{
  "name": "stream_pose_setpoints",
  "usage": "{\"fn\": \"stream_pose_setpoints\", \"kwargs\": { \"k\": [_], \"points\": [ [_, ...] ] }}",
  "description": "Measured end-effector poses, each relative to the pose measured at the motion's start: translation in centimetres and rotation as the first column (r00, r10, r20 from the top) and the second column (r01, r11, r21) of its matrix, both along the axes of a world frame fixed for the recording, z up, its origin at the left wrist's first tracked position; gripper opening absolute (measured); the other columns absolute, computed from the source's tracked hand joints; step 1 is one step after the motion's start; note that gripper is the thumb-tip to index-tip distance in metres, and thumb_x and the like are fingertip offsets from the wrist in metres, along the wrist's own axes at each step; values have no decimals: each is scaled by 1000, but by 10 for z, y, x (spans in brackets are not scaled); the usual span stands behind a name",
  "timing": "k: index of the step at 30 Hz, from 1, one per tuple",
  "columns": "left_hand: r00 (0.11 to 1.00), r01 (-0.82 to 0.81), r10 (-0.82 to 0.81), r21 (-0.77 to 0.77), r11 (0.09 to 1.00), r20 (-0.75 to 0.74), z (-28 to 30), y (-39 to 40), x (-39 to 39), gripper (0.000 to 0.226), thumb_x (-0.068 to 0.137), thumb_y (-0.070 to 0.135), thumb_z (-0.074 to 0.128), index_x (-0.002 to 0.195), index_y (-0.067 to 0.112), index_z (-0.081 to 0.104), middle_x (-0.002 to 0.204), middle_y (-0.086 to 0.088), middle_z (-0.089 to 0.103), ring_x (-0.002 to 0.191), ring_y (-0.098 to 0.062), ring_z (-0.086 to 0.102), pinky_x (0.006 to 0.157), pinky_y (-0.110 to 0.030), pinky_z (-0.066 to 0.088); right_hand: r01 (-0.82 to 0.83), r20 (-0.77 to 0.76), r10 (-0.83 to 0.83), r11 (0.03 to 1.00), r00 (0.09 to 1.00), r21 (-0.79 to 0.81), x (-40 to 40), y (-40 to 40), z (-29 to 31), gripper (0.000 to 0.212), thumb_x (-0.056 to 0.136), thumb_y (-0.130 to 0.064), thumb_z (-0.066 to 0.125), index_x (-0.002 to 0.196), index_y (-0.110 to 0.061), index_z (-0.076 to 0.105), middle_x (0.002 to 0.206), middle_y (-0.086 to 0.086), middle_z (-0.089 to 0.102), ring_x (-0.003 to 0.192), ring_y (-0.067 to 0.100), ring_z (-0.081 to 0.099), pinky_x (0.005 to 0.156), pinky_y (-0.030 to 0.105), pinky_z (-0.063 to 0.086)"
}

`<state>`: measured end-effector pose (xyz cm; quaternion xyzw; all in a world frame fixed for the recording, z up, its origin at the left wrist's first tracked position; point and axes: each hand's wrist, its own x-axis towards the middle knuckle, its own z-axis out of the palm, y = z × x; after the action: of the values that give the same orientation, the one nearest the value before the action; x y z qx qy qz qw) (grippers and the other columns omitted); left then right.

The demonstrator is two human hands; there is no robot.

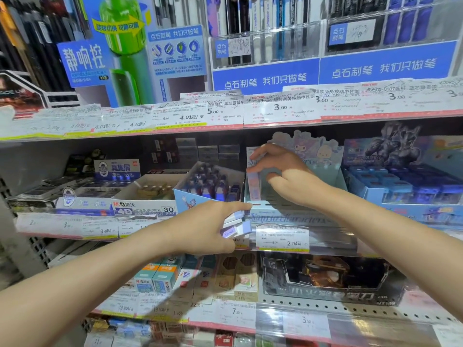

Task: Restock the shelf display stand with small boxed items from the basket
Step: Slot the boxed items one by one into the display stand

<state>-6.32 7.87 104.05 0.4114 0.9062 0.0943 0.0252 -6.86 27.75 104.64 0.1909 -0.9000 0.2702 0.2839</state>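
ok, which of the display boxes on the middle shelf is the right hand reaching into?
The pale blue cartoon-character display stand; right hand pinches a small box inside it. The neighbouring trays go untouched.

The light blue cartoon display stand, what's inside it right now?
One small pastel box stands upright at the left wall of the light blue display stand, with the right hand reaching in beside it. The hand and the front wall hide the rest of the inside.

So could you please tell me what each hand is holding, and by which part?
The left hand grips a few small boxes by their near ends. The right hand pinches one upright small box by its top, inside the pastel display stand.
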Motion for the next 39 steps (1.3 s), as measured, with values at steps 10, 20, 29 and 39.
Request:
{"fn": "stream_pose_setpoints", "kwargs": {
  "k": [10, 20, 29, 39],
  "points": [
    [998, 21, -22, 20, 1000, 62, 2, -1, -3, 70, 80, 18, 60, 142, 35, 31, 52, 5, 43, 35, 0, 42, 36, -13, 27, 28, 100, -34, 998, 994, 61, -1, 0, 7, 47, 74, 15, 37, 96, -6, 73, 123, 8, 59, 118, 23, 51, 91, 10, 33],
    [530, -271, -433, 629, 728, 729, 2, -5, -3, 26, 75, 23, 73, 85, 12, 53, 47, -1, 53, 33, -5, 30, 33, -11, 23, -101, 239, 251, 857, 938, -505, 36, -14, 17, 30, 84, 4, 51, 93, -21, 66, 94, -5, 67, 80, -7, 60, 69, 4, 44],
    [249, -272, -634, 681, 680, 733, 0, -2, -4, 35, 57, 43, 85, 76, 19, 67, 49, 1, 53, 30, 3, 33, 35, -16, 11, -255, 236, 435, 802, 869, -541, 59, -35, 29, 18, 87, -12, 58, 102, -14, 66, 81, 0, 66, 65, 6, 58, 65, 17, 43],
    [382, -527, -461, 598, 603, 801, 9, 4, 6, 34, 64, 32, 81, 74, 9, 59, 59, -13, 68, 26, -1, 28, 29, -9, 20, -188, 233, 415, 753, 880, -631, 45, -30, 28, 11, 86, -11, 58, 79, -18, 62, 65, -7, 60, 59, 5, 52, 65, 21, 42]
  ]
}}
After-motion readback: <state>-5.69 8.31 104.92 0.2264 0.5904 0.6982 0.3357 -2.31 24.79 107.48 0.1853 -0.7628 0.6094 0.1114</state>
